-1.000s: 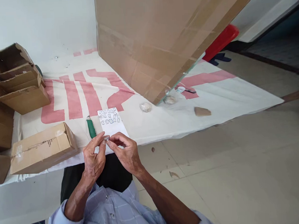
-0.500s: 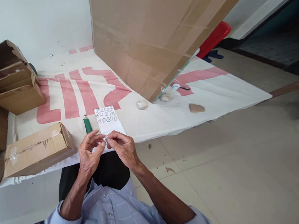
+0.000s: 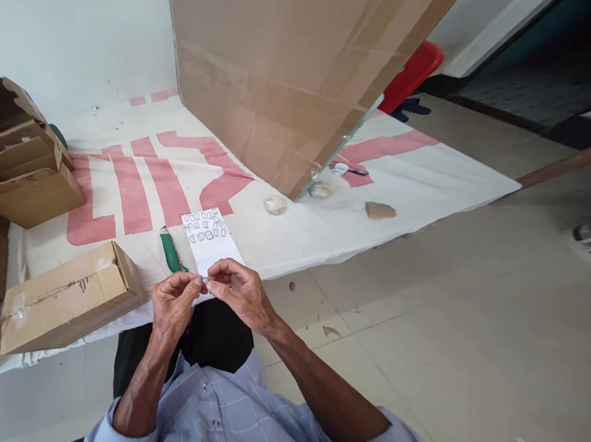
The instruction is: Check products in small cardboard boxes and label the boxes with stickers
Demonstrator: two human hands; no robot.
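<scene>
Fingertips of my left hand (image 3: 174,302) and my right hand (image 3: 240,294) meet over the table's front edge, above my lap. Both are pinched on a tiny pale, shiny piece (image 3: 204,280), mostly hidden by the fingers and too small to name. Just beyond my hands lies a white sheet of paper (image 3: 217,252), with rows of small outlined shapes on its far half. Left of the paper is a green-handled tool (image 3: 170,250), perhaps a cutter, lying near my left fingers.
A taped cardboard box (image 3: 70,298) sits at the left front, with opened boxes (image 3: 28,187) behind it. A large cardboard panel (image 3: 287,81) stands on the cloth-covered table (image 3: 438,179). Near its corner lie two clear wrapped lumps (image 3: 275,205) and a brown scrap (image 3: 380,210).
My fingers have closed in more tightly around the small piece, and my hands sit slightly lower, uncovering more of the green-handled tool. The whole view has shifted a little.
</scene>
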